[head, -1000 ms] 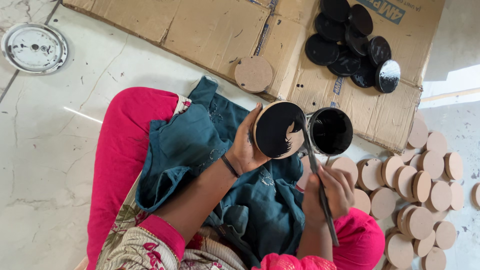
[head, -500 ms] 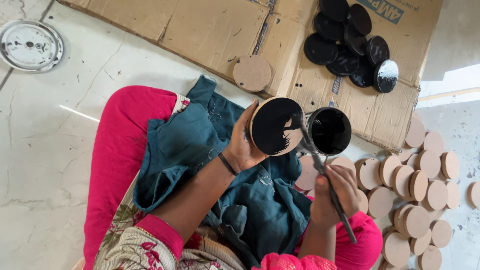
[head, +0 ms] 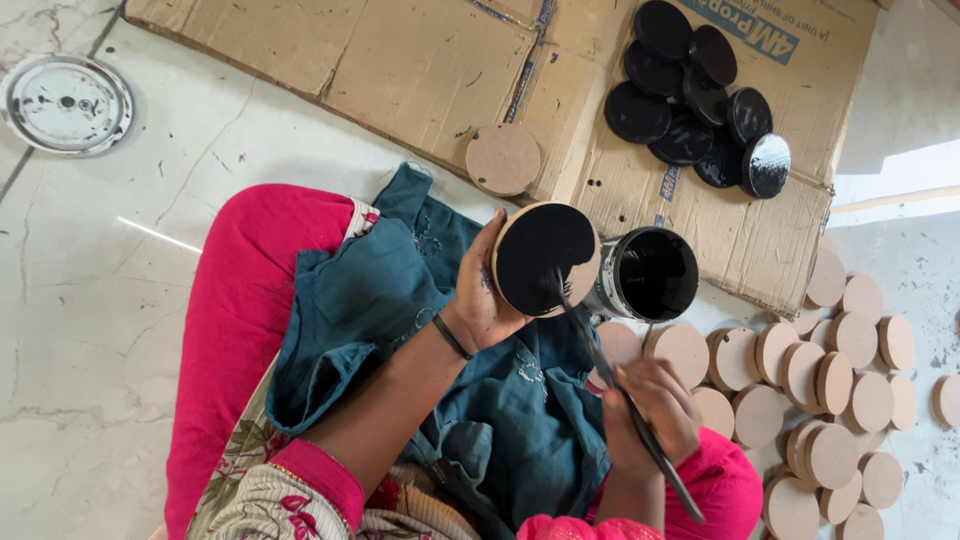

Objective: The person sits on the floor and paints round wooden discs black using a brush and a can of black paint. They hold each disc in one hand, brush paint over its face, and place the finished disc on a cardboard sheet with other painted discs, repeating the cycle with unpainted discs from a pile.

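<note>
— How is the painting going?

— Left hand (head: 478,305) is gripping the wooden disc (head: 543,258), nearly all black; right hand (head: 650,408) is clenching the brush (head: 620,390) — painted discs (head: 690,95) drying at one o'clock, bare discs (head: 820,370) waiting at three.

Disc (head: 540,258), at centre: face black, rim tan. Paint tin (head: 645,275), at 3 o'clock of it: black inside, silvery wall. Brush (head: 620,390): dark handle, black tip. Painted discs (head: 695,95), at 1 o'clock: glossy black. Unpainted discs (head: 820,400), at 4 o'clock: pale tan. Cardboard (head: 400,70): brown, blue print. Cloth (head: 400,300): teal. Trousers (head: 240,300): bright pink. Sleeve (head: 270,500): cream, red floral pattern. Floor (head: 100,300): white marble, grey veins.
</note>
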`<action>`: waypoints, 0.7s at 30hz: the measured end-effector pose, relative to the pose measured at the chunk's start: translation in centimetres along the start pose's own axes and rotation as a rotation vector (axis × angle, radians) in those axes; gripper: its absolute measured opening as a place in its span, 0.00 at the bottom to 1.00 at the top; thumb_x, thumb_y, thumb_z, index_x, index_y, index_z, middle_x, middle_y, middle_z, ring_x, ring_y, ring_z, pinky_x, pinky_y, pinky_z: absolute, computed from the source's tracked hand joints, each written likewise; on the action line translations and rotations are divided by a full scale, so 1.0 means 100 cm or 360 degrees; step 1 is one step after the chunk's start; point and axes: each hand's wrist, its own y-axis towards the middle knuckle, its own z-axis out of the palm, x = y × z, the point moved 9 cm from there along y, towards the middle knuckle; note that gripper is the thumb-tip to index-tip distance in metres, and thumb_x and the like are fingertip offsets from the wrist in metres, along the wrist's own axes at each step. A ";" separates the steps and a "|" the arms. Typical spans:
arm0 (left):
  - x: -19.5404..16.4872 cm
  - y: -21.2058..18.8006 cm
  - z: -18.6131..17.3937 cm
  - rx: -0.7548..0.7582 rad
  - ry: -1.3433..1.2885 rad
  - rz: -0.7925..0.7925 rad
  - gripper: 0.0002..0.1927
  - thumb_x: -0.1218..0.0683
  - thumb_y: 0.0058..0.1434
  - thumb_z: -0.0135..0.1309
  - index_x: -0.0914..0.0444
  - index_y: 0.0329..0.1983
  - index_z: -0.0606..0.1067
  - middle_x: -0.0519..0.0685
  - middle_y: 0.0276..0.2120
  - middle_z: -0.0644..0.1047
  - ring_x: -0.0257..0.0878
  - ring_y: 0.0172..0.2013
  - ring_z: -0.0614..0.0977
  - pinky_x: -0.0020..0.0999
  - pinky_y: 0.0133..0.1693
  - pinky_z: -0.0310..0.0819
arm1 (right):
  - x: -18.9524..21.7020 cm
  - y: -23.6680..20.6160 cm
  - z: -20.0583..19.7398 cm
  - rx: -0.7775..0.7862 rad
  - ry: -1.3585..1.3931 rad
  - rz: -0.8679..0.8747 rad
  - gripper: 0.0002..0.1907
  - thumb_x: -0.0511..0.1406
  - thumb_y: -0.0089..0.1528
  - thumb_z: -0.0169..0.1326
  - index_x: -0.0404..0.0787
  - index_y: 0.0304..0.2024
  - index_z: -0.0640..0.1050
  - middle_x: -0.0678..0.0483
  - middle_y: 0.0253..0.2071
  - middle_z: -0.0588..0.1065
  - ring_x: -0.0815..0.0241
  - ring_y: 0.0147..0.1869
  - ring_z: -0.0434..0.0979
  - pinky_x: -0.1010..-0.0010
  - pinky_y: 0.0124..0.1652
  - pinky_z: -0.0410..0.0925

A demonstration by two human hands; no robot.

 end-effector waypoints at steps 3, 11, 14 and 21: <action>-0.006 -0.001 0.013 0.0175 -0.0036 0.0011 0.32 0.33 0.69 0.39 0.56 0.64 0.73 0.50 0.57 0.78 0.48 0.56 0.80 0.53 0.52 0.76 | 0.002 0.002 -0.016 -0.0118 -0.0017 0.0002 0.10 0.33 0.61 0.63 0.31 0.36 0.76 0.44 0.33 0.77 0.53 0.37 0.80 0.69 0.36 0.73; 0.012 0.001 -0.001 0.0034 0.0001 -0.0081 0.32 0.34 0.74 0.39 0.60 0.67 0.72 0.52 0.59 0.77 0.46 0.58 0.79 0.48 0.60 0.73 | 0.009 0.016 0.025 0.0025 -0.0372 -0.0240 0.11 0.32 0.61 0.63 0.31 0.41 0.79 0.41 0.41 0.79 0.44 0.46 0.80 0.60 0.50 0.72; 0.012 0.001 -0.004 0.0015 -0.0006 -0.0051 0.32 0.35 0.74 0.39 0.61 0.67 0.72 0.53 0.59 0.77 0.46 0.58 0.79 0.48 0.61 0.72 | 0.009 0.014 0.023 -0.0077 -0.0454 -0.0221 0.11 0.31 0.61 0.63 0.29 0.42 0.78 0.40 0.42 0.79 0.43 0.46 0.80 0.60 0.50 0.72; -0.015 -0.002 0.000 -0.0117 -0.0043 0.0145 0.33 0.33 0.72 0.38 0.59 0.66 0.72 0.52 0.60 0.77 0.47 0.59 0.78 0.50 0.61 0.72 | 0.023 0.000 0.006 -0.0094 -0.0341 -0.0127 0.07 0.31 0.61 0.61 0.33 0.35 0.77 0.45 0.33 0.78 0.50 0.37 0.81 0.66 0.38 0.73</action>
